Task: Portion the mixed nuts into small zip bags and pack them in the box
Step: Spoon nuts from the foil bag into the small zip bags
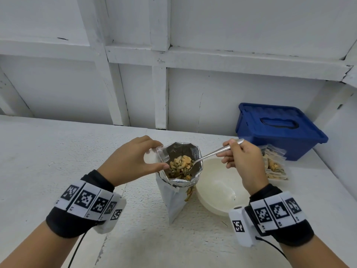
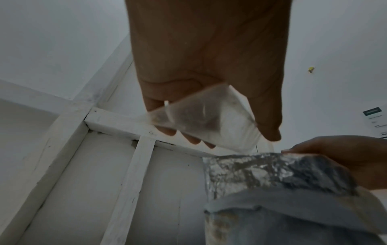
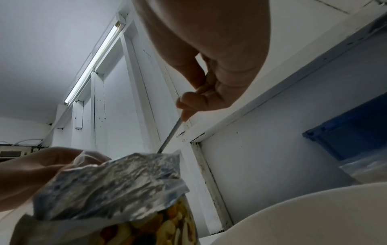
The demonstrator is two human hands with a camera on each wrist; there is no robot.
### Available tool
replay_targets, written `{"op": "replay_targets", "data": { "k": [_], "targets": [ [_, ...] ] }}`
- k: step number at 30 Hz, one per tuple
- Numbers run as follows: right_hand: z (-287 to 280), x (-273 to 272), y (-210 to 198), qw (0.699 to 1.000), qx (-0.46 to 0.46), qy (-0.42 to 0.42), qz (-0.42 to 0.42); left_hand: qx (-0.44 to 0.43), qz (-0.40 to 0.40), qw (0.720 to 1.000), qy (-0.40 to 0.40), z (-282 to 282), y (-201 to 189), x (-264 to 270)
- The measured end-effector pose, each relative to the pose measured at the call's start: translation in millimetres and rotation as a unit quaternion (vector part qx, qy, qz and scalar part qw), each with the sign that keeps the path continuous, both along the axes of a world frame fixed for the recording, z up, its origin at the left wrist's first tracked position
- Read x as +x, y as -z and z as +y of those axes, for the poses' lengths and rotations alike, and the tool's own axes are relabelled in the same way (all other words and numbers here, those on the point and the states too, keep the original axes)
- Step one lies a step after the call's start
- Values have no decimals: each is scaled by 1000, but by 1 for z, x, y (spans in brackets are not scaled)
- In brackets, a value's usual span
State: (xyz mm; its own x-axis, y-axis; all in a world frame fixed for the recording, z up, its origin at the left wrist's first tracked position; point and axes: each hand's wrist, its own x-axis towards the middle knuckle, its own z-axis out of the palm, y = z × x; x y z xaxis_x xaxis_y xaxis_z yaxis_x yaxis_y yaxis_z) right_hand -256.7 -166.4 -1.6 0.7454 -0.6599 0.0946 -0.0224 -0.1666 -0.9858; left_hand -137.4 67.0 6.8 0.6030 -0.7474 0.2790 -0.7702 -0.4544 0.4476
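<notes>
A white table point(image 1: 58, 161) meets a white wall point(image 1: 231, 26) crossed by beams point(image 1: 231, 59); a tube light point(image 3: 94, 63) glows overhead.

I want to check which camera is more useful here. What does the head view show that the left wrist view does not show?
Only the head view shows the spoon loaded with nuts inside the foil bag, the white bowl, the filled zip bags and the closed blue box.

Only the left wrist view shows the palm side of the left hand and how it holds the small clear zip bag.

Both share the foil bag, both hands and the white wall.
</notes>
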Motion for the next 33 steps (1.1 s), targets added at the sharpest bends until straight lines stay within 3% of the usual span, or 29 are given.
{"op": "replay_targets", "data": {
  "k": [9, 21, 27, 33],
  "targets": [
    [-10, -2, -17, 998, 7, 31, -46, 118, -66, 991, 6, -12, -8, 2],
    [12, 5, -19, 998, -8, -30, -51, 20, 45, 999, 18, -27, -1, -7],
    [29, 12, -35, 987, -125, -75, -73, -47, 82, 995, 8, -31, 0, -15],
    [42, 15, -57, 935, -303, -92, -163, -76, 116, 990, -5, -30, 5, -16]
  ]
}}
